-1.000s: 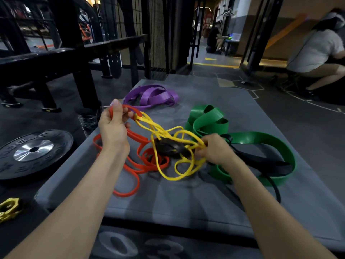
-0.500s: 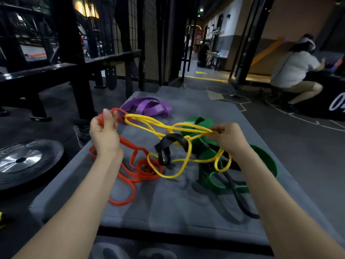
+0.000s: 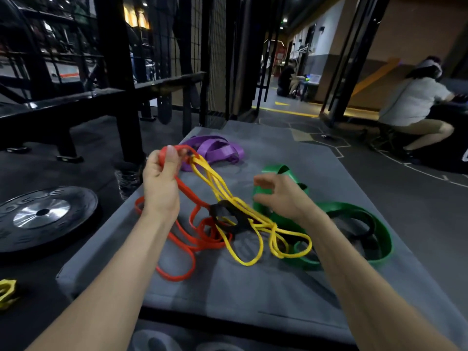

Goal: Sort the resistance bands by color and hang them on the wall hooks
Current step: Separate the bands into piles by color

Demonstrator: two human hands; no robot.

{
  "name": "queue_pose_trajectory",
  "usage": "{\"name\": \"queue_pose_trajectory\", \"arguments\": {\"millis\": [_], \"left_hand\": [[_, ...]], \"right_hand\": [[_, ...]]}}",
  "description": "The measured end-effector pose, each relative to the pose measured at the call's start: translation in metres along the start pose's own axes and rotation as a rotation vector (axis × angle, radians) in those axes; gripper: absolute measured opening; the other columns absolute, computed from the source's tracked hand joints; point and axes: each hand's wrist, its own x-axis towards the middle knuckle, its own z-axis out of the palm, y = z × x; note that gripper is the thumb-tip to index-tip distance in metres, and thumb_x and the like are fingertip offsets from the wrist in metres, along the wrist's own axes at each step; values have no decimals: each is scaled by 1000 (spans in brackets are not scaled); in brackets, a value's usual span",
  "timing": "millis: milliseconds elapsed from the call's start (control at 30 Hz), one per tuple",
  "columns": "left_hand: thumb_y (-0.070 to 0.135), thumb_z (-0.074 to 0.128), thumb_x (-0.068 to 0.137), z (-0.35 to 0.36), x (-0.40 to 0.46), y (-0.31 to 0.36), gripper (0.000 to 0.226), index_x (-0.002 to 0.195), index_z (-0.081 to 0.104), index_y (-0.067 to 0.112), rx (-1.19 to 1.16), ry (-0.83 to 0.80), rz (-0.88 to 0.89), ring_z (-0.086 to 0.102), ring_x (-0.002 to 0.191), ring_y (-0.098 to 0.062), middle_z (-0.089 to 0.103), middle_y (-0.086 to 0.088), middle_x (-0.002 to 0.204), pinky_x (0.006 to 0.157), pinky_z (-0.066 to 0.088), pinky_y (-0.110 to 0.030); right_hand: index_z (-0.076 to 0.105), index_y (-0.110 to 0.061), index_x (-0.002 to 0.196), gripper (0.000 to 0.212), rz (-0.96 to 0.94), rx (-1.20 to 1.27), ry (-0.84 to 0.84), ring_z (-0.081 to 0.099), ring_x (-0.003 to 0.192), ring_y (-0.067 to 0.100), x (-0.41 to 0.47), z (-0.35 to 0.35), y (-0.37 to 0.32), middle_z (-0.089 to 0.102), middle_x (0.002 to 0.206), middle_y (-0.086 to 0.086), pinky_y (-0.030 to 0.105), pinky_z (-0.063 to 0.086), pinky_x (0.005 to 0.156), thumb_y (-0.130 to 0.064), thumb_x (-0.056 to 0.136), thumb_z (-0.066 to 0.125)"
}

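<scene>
The left hand (image 3: 162, 183) grips the red band (image 3: 192, 239) and yellow band (image 3: 215, 183), whose strands slant from far left down to the near right on the grey mat (image 3: 253, 295), while the right hand (image 3: 283, 196) hovers, fingers loosely spread, holding nothing, above the green band (image 3: 364, 224).

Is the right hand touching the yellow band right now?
Apart. The head view shows the right hand hovering with fingers loosely curled, empty, above the yellow band, with grey mat visible between them.

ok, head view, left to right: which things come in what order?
yellow collar → weight plate → left hand → purple bands → right hand → green bands → seated person
</scene>
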Motion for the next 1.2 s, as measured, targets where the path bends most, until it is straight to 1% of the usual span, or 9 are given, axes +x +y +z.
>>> {"name": "queue_pose_trajectory", "arguments": {"millis": [200,300,367,500,667,767,967,1067,1200], "left_hand": [[13,35,99,10,0,13,34,80,63,14,-176,-155,-66,66,82,-9,71,4,76,85,51,-22],[17,34,99,9,3,19,26,84,54,8,-286,-131,-101,66,87,-10,70,4,74,88,50,-23],[19,32,99,5,6,22,28,82,52,9,-351,-88,-123,68,89,-10,69,5,69,84,52,-20],[23,34,100,2,10,24,30,79,51,10,-365,-37,-157,69,80,-9,65,6,64,77,52,-20],[25,40,98,12,3,16,28,75,54,19,70,-113,-174,62,60,0,67,8,64,54,42,-16],[22,43,97,19,-8,3,22,77,52,17,284,-197,-258,60,54,3,62,3,73,54,38,-17],[13,50,94,27,-16,-9,17,77,50,18,452,-339,-409,58,46,5,61,3,67,52,40,-14],[9,59,88,26,-20,-14,20,74,47,16,549,-349,-442,52,37,3,52,-1,62,46,41,-14],[9,65,83,28,-20,-12,18,68,58,13,542,-303,-514,30,28,-2,51,7,42,36,26,-18]], "right_hand": [[38,-11,138,72,2,86,-112,52,117,21,29,45,-35,53,128,8,31,41,100,-26,77,74],[56,-10,84,24,-9,-43,-88,50,70,17,31,57,-19,53,74,3,27,36,63,-28,80,72],[52,-9,65,32,11,49,-60,36,55,11,27,51,-2,39,58,0,27,29,55,-29,81,71],[67,-11,79,16,-21,-35,157,45,63,12,21,4,-1,51,63,2,19,31,50,-27,84,67],[61,-7,89,9,-154,-38,582,53,76,22,24,-63,-32,57,79,5,28,35,63,-15,88,62],[50,-11,90,6,-127,-4,540,61,87,28,31,-75,-33,61,85,6,40,49,76,-11,91,55],[56,-9,84,11,15,-247,106,56,66,18,22,-62,-20,59,68,1,29,40,63,-17,85,64],[58,-2,82,12,108,46,141,60,56,11,13,-50,-12,60,65,6,28,47,57,-12,89,60],[51,-5,73,20,303,587,217,52,61,22,12,-41,-21,54,65,11,36,41,61,-5,93,53]]}}
